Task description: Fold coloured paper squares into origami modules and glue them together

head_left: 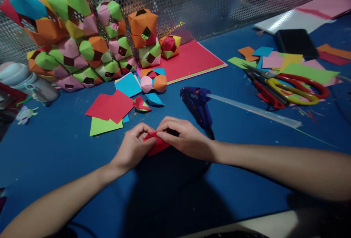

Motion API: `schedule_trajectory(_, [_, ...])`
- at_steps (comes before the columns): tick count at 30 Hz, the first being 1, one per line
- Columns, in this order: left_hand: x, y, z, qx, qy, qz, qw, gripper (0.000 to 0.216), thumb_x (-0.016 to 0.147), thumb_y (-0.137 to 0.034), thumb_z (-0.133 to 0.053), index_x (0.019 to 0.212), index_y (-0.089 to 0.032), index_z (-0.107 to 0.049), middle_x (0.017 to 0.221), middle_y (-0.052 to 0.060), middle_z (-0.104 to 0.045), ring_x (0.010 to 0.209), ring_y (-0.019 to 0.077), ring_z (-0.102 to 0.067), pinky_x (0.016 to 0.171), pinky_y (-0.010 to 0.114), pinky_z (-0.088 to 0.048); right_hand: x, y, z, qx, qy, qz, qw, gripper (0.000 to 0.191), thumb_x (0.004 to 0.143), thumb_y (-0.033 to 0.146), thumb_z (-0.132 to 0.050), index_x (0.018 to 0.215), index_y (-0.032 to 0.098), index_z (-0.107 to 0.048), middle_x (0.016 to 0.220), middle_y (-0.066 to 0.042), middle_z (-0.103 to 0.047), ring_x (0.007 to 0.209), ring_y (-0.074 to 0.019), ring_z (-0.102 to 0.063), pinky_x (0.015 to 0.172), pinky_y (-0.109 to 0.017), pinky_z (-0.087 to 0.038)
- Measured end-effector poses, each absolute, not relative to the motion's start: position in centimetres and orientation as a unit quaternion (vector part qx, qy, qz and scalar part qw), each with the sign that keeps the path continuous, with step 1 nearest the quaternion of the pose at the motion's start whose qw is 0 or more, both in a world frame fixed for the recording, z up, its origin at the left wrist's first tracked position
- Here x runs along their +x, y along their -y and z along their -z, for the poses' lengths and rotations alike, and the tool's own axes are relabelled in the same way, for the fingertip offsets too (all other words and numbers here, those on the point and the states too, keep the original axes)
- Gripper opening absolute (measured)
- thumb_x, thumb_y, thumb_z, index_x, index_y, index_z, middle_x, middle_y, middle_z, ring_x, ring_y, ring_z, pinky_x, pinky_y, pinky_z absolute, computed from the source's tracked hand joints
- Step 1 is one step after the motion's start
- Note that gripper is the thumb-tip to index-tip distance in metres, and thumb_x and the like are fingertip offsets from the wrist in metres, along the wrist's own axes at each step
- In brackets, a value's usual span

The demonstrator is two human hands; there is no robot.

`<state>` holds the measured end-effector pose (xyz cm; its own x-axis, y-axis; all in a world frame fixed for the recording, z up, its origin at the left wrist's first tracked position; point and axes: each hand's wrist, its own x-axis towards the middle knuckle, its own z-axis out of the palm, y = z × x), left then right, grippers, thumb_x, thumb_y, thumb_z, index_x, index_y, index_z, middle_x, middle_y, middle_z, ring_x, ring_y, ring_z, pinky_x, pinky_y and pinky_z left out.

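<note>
One red paper piece point(158, 147), gripped by my left hand point(131, 146) and right hand point(186, 137) over the worktop point(82, 165), appears part-folded. Completed: the stacked paper blocks point(87, 49) behind. Outstanding, in my judgement: the loose red squares point(119, 106), lying flat and unfolded.

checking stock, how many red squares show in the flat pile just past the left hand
2 visible, overlapping: the left square and the right square, both partly over green paper. More may be hidden underneath. The held red paper isn't counted.
</note>
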<state>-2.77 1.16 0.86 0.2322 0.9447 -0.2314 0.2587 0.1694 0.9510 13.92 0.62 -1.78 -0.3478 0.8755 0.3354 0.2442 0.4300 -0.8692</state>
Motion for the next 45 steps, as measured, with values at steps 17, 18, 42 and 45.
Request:
schedule_trajectory(17, [-3.9, -1.2, -0.6, 0.603, -0.497, -0.28, 0.558, 0.02, 0.082, -0.034, -0.054, 0.08, -0.016, -0.064, 0.075, 0.0, -0.06, 0.071, 0.0125, -0.051, 0.064, 0.021, -0.039, 13.9, -0.7, 1.5, -0.404, 0.715, -0.323, 0.471, 0.013, 0.082, 0.012, -0.055, 0.071, 0.016, -0.061, 0.071, -0.001, -0.06, 0.068, -0.0108, -0.055, 0.063, -0.024, -0.044])
schedule_trajectory(18, [-4.0, -1.1, -0.7, 0.621, -0.506, -0.274, 0.533, 0.022, 0.083, -0.035, -0.053, 0.078, -0.016, -0.064, 0.073, 0.0, -0.059, 0.069, 0.0124, -0.05, 0.063, 0.021, -0.039, 13.9, -0.7, 1.5, -0.404, 0.714, -0.322, 0.472, 0.014, 0.082, 0.011, -0.054, 0.071, 0.017, -0.061, 0.071, -0.001, -0.06, 0.067, -0.0108, -0.055, 0.064, -0.024, -0.044])
schedule_trajectory(42, [-3.8, -1.3, -0.6, 0.62, -0.536, -0.388, 0.422, 0.016, 0.077, -0.032, -0.063, 0.083, -0.018, -0.07, 0.081, 0.002, -0.071, 0.075, 0.0145, -0.063, 0.069, 0.022, -0.048, 14.2, -0.6, 1.3, -0.412, 0.708, -0.345, 0.458, 0.015, 0.088, 0.021, -0.05, 0.082, 0.017, -0.064, 0.082, -0.003, -0.062, 0.077, -0.0124, -0.057, 0.071, -0.026, -0.045])
schedule_trajectory(45, [-3.9, -1.3, -0.4, 0.597, -0.54, -0.396, 0.442, 0.02, 0.077, -0.035, -0.064, 0.083, -0.017, -0.068, 0.076, 0.001, -0.068, 0.068, 0.0127, -0.06, 0.064, 0.021, -0.047, 14.2, -0.8, 1.2, -0.418, 0.705, -0.333, 0.467, 0.02, 0.088, 0.019, -0.049, 0.074, 0.016, -0.063, 0.075, -0.003, -0.061, 0.071, -0.0123, -0.056, 0.067, -0.026, -0.045])
